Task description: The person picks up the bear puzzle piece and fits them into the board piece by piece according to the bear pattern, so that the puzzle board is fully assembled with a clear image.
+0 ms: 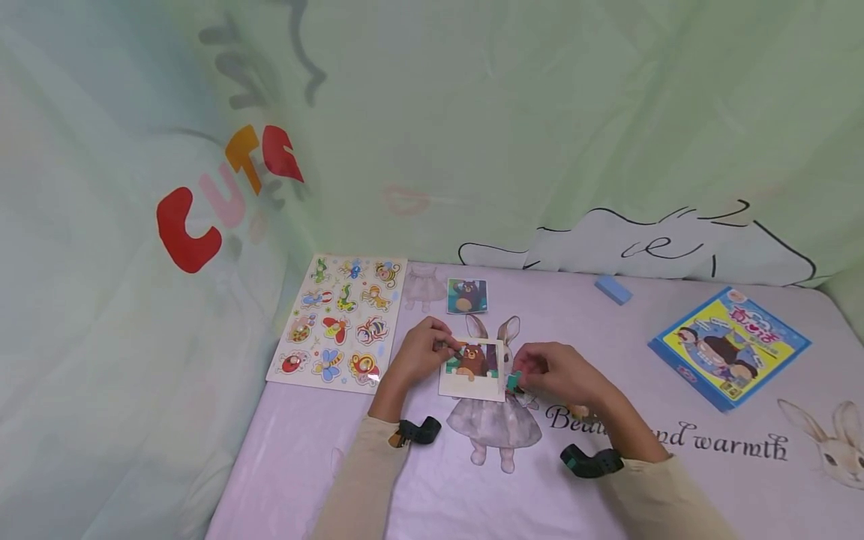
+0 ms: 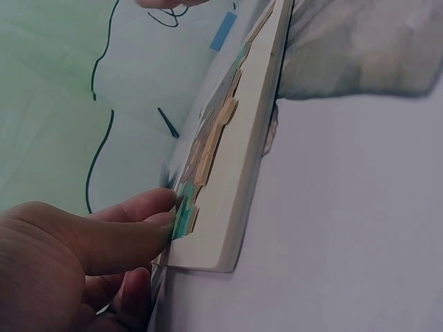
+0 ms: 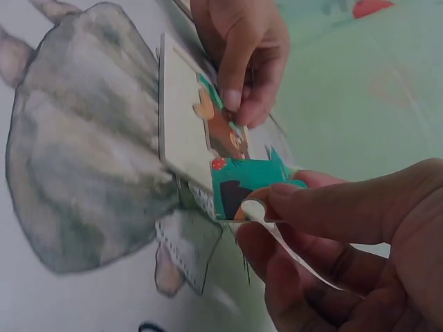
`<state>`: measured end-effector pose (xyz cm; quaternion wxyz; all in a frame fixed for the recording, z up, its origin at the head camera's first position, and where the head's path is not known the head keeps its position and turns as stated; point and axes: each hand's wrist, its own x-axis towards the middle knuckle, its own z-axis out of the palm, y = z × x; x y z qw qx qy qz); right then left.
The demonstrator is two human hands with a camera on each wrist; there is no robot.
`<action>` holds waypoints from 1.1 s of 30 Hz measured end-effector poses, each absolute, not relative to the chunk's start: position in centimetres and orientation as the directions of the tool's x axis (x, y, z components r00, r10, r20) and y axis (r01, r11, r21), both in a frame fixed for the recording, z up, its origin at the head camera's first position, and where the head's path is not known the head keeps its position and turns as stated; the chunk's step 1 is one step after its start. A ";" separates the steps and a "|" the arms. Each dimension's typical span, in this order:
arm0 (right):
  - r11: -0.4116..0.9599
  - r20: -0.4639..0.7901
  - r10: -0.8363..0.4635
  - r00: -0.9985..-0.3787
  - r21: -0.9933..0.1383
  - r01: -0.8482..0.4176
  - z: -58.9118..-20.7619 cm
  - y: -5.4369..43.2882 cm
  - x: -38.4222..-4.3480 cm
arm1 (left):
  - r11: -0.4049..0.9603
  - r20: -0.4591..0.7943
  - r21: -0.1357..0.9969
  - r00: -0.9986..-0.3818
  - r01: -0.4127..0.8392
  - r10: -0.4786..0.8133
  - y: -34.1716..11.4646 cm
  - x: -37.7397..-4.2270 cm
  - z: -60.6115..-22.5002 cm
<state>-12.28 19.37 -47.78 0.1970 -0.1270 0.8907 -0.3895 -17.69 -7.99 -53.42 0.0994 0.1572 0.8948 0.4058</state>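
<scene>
A cream puzzle board (image 1: 472,388) with a partly assembled brown bear picture (image 1: 472,361) lies before me, tilted in the wrist views. My left hand (image 1: 427,350) reaches over its left side, thumb and forefinger pinching at a teal puzzle piece (image 2: 185,216) by the board's edge. To the right, my right hand (image 1: 556,371) pinches another teal puzzle piece (image 3: 243,181), which shows a red spot and a dark shape. That piece overlaps the board's right edge in the right wrist view. Gaps show between the bear pieces and the frame.
Behind the board lies a small bear picture card (image 1: 466,296). A sheet of insect pictures (image 1: 335,324) is at the left. Farther right are a blue block (image 1: 613,289) and a yellow and blue box (image 1: 730,349). Curtains rise behind the printed tablecloth (image 1: 432,465).
</scene>
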 end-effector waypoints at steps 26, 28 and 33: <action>0.536 -0.151 -0.323 -0.934 -0.843 -0.049 -49.8 12.3 -12.7 | 0.618 -0.032 0.753 -0.926 0.224 0.375 -8.1 -17.8 -53.3; 0.534 -0.140 -0.309 -0.941 -0.844 -0.050 -49.9 12.0 -12.7 | 0.617 -0.037 0.756 -0.927 0.218 0.372 -8.1 -17.8 -53.3; 0.513 -0.145 -0.287 -0.947 -0.858 -0.025 -50.2 11.4 -12.8 | 0.615 -0.029 0.757 -0.928 0.222 0.371 -8.1 -17.7 -53.2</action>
